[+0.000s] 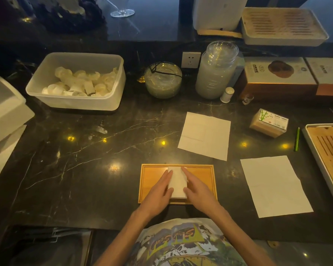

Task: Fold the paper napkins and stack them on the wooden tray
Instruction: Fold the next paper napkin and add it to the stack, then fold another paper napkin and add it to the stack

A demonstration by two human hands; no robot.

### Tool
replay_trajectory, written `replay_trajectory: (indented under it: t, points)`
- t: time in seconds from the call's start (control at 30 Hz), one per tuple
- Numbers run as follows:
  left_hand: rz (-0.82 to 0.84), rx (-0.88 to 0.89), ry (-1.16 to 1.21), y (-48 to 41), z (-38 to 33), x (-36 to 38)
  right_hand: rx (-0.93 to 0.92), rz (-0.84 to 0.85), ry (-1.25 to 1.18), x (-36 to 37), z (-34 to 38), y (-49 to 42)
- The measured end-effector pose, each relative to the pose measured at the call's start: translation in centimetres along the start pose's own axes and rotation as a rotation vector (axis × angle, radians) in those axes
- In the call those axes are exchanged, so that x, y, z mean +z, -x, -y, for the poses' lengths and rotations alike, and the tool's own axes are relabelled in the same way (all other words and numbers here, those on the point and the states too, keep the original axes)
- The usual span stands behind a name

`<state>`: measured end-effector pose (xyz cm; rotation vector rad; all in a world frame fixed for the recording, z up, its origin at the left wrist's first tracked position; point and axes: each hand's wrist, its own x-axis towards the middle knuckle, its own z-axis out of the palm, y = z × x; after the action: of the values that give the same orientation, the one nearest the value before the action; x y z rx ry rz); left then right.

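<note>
Two open napkins left to fold, by the look of it, both flat on the dark tabletop (85, 169) to the right of the wooden tray (151, 174). Largest, the near napkin (273, 187), just off the tray's right side, long axis running away from the body. Next, the squarer far napkin (205, 135), beyond the tray's far right corner. On the tray's middle, a folded pile (178, 181), long axis across the tray's short width; number of layers not clear.

Flanked on both sides: left hand (158, 192) along the pile's left edge, right hand (198, 191) along its right edge. Fingers straight and relaxed, touching the pile's sides, gripping nothing. Probably squaring the pile.

For the next reach, right hand the nearer to both open napkins, with the near napkin the closer of the two. Left hand on the tray's far side from them, better suited to steadying the pile.
</note>
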<state>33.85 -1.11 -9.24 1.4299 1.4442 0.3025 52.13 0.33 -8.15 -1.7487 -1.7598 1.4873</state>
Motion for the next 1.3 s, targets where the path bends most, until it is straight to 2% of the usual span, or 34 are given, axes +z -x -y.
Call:
replay_trajectory:
  t: [0.13, 0.37, 0.77, 0.87, 0.93, 1.03, 1.1, 1.2, 1.3]
  points:
    - [0.005, 0.005, -0.043, -0.1, 0.4, 0.2, 0.005, 0.012, 0.134, 0.0, -0.4, -0.2]
    - [0.011, 0.015, -0.153, -0.5, 0.9, 0.5, 0.015, 0.056, 0.187, -0.3, -0.7, -0.3]
    - [0.056, 0.024, -0.188, -1.3, 1.4, -0.9, 0.02, 0.105, 0.125, -0.9, -1.5, -0.1]
    - [0.034, -0.021, -0.292, -2.7, 0.3, -2.1, 0.008, 0.14, 0.027, -1.8, -1.7, -0.5]
    - [-0.098, -0.031, -0.37, -4.1, -1.0, -3.1, 0.046, 0.023, -0.08, -3.3, -1.9, -1.3]
    - [-0.313, -0.002, -0.315, -7.9, -3.7, -4.4, 0.164, -0.355, -0.14, -6.9, -3.0, -4.0]
    - [-0.379, -0.035, -0.249, -11.3, -5.7, -4.8, 0.237, -0.547, -0.111, -9.7, -4.1, -6.7]
    - [-0.345, -0.167, -0.284, -16.4, -7.9, -4.3, 0.36, -0.686, -0.085, -12.7, -5.1, -10.5]
    - [-0.263, -0.303, -0.335, -19.6, -8.9, -2.7, 0.45, -0.724, 0.067, -13.7, -5.6, -13.2]
